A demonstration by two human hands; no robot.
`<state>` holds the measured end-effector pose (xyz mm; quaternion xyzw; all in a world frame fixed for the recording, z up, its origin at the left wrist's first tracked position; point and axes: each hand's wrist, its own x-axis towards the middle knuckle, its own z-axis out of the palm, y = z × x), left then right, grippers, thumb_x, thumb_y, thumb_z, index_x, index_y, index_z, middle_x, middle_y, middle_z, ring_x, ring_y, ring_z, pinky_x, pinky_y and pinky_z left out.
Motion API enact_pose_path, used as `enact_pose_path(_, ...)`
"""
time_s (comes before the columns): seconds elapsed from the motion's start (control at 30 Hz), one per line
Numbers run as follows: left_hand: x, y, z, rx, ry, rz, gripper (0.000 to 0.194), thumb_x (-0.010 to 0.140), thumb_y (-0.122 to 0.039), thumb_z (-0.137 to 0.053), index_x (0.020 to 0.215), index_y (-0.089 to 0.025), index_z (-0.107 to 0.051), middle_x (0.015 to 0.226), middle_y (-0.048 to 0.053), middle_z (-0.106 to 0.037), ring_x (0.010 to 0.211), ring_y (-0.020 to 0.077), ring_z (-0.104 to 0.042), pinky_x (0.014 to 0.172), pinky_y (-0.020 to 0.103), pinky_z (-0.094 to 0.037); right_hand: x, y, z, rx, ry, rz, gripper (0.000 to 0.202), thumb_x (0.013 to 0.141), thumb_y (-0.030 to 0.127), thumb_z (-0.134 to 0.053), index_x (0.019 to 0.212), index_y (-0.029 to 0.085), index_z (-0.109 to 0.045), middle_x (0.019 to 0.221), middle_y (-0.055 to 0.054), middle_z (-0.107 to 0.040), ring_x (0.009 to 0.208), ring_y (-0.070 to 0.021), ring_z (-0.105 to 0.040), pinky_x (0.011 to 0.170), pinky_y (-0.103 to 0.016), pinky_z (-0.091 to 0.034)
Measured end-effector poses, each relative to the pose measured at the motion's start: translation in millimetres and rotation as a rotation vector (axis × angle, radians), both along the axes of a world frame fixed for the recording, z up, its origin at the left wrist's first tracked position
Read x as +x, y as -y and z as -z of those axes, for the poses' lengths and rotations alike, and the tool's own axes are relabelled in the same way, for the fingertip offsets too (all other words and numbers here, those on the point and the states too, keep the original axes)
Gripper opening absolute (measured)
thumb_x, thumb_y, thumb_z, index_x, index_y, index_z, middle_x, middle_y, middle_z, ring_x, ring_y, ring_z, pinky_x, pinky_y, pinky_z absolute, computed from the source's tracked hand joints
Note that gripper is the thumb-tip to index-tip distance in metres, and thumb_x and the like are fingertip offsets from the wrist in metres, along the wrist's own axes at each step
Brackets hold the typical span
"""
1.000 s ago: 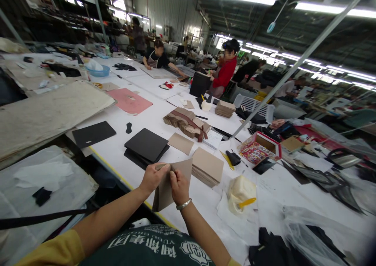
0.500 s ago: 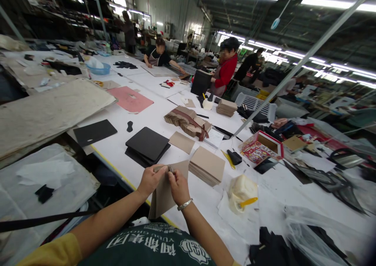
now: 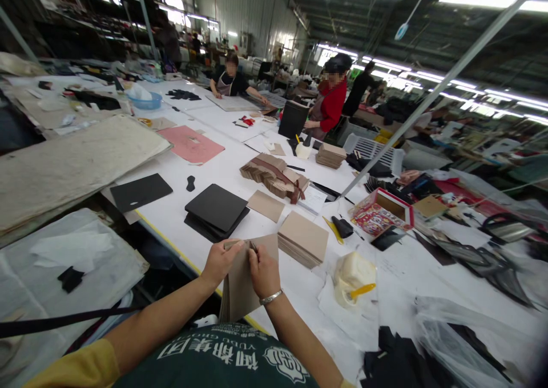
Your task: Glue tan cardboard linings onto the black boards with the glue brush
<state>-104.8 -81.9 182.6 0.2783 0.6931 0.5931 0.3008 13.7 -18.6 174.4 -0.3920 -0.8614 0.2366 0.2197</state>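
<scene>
My left hand point(image 3: 221, 264) is closed on the upper left edge of several brown cardboard sheets point(image 3: 243, 288), its thumb on the near face. The sheets stand upright and slightly fanned against my body at the table edge. My right hand point(image 3: 264, 271) is closed around a small dark metal tool point(image 3: 253, 246), mostly hidden in the fingers, held at the sheets' top edge. Its exact kind does not show. Just beyond my hands lie a stack of black panels point(image 3: 216, 207) and, to the right, a neat pile of brown cardboard point(image 3: 303, 237).
A glue tub point(image 3: 354, 271) with a yellow brush point(image 3: 363, 290) stands at right, near a patterned red box point(image 3: 381, 219). Tied cardboard pieces point(image 3: 272, 176) lie farther back. A slanted metal pole point(image 3: 411, 117) crosses the right side. Two co-workers stand across the table.
My right hand has shifted slightly right, and the small tool's tip now sits a little apart from my left thumb. The left hand keeps its hold on the sheets.
</scene>
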Motion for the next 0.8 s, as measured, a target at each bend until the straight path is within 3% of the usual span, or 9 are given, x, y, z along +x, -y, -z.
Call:
enact_pose_path(0.27,5.1,4.9,-1.5,0.031,-0.006,-0.007,0.036,0.070,-0.043,-0.058,0.083,-0.011,-0.068,0.075,0.004,-0.067,0.070,0.0174,-0.060,0.065,0.024,-0.046,7.3,6.3,-5.3,0.065,0.017,-0.009,0.025,0.089,0.035,-0.034,0.083,0.018,-0.053,0.063,-0.002,-0.059,0.054,-0.0148,-0.053,0.050,-0.025,-0.028)
enact_pose_path(0.63,12.5,4.5,-1.3,0.081,-0.003,0.004,0.031,0.071,-0.039,-0.059,0.083,-0.012,-0.067,0.080,0.004,-0.068,0.075,0.0175,-0.061,0.069,0.023,-0.046,7.3,5.4,-8.1,0.009,-0.081,-0.033,0.026,0.089,0.035,-0.035,0.081,0.018,-0.053,0.061,-0.001,-0.058,0.054,-0.0138,-0.052,0.051,-0.025,-0.029)
enact_pose_path(0.8,17.7,-0.6,8.4,0.109,0.141,0.029,0.031,0.070,-0.038,-0.059,0.081,-0.011,-0.067,0.072,0.003,-0.067,0.067,0.0155,-0.060,0.062,0.022,-0.046,5.5,11.0,-9.1,-0.001,-0.221,-0.171,0.027,0.089,0.035,-0.035,0.091,0.017,-0.055,0.075,-0.003,-0.062,0.065,-0.0136,-0.056,0.058,-0.023,-0.035)
